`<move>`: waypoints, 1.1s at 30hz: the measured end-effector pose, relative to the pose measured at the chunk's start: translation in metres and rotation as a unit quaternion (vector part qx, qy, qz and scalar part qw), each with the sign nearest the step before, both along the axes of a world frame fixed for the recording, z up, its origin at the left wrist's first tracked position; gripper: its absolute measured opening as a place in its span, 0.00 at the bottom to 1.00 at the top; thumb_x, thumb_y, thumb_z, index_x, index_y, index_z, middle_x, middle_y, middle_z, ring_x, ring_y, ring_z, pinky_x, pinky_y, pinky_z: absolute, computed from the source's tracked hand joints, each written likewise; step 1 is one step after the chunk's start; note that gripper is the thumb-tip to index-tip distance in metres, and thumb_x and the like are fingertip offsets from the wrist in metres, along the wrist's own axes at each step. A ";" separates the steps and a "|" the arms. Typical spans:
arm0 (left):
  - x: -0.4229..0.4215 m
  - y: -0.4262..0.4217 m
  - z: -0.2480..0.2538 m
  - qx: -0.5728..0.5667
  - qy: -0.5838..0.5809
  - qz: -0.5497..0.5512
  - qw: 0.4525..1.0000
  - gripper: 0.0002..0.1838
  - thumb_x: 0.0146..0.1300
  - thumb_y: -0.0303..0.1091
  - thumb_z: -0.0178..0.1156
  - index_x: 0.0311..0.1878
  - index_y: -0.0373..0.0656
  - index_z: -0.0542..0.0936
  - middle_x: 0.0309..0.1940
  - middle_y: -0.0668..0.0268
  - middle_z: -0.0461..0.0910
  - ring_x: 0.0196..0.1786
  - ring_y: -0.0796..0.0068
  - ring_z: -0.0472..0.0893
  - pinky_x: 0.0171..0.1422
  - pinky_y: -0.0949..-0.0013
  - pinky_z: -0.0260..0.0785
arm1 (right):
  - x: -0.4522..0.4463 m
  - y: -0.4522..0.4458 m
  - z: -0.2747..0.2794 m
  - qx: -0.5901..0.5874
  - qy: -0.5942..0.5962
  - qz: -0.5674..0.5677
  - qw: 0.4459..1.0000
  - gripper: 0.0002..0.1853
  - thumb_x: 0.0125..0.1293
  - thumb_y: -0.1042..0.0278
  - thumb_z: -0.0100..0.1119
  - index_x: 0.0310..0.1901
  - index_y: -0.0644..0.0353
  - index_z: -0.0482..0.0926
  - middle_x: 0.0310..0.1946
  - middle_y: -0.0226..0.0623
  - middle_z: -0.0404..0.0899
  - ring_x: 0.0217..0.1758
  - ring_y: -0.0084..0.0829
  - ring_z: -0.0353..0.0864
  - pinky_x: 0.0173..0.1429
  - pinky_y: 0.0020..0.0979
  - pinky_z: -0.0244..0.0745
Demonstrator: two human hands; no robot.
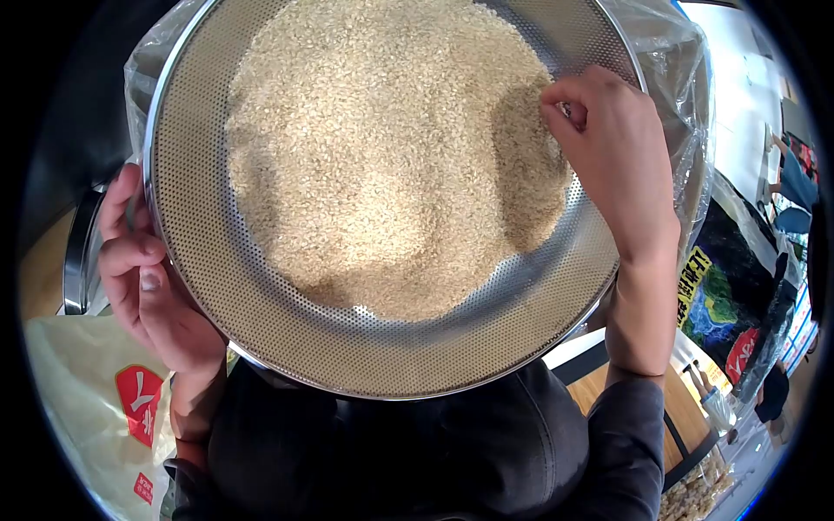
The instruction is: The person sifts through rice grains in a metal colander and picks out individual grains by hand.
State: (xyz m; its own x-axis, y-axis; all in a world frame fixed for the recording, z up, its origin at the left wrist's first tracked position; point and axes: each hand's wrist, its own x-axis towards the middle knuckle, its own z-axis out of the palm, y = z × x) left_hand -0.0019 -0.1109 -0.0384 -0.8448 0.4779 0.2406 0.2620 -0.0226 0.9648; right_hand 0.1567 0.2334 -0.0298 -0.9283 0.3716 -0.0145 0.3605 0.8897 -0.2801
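A wide perforated metal sieve [417, 358] fills the middle of the head view, above my lap. Pale rice grains [373, 156] lie heaped inside it. At the sieve's left rim is my left hand [152, 291], its fingers apart and partly curled beside the metal edge; whether it bears any weight I cannot tell. My right hand [612, 143] hangs over the right side of the rice, thumb and forefinger pinched together. Anything between those fingertips is too small to make out. A shadow falls on the rice below that hand.
Clear plastic sheeting [686, 78] spreads behind the sieve. To the left stands a cream bag with a red label [95, 373]. A black printed rice bag [730, 286] lies at the right, near a wooden surface [673, 408]. People [792, 187] appear at the far right.
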 end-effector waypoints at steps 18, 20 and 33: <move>0.002 0.006 0.004 -0.013 0.017 0.011 1.000 0.10 0.74 0.36 0.50 0.42 0.40 0.73 0.74 0.41 0.65 0.77 0.44 0.67 0.82 0.43 0.57 | -0.002 -0.001 -0.005 0.004 -0.036 0.008 0.999 0.04 0.63 0.74 0.62 0.36 0.63 0.84 0.34 0.44 0.83 0.40 0.47 0.86 0.47 0.45 0.80; 0.002 0.006 0.004 -0.017 0.019 0.010 1.000 0.09 0.74 0.36 0.50 0.42 0.40 0.73 0.74 0.40 0.65 0.77 0.44 0.67 0.82 0.43 0.56 | -0.001 -0.001 -0.004 0.001 -0.031 0.001 1.000 0.03 0.63 0.74 0.62 0.36 0.63 0.84 0.34 0.44 0.83 0.40 0.47 0.86 0.47 0.44 0.80; -0.001 -0.001 0.002 -0.028 0.027 -0.025 0.999 0.09 0.76 0.36 0.49 0.46 0.41 0.74 0.77 0.44 0.61 0.79 0.44 0.65 0.83 0.41 0.56 | -0.001 -0.001 -0.006 0.003 -0.032 0.015 0.999 0.05 0.62 0.72 0.64 0.37 0.62 0.83 0.36 0.44 0.84 0.41 0.48 0.86 0.47 0.45 0.81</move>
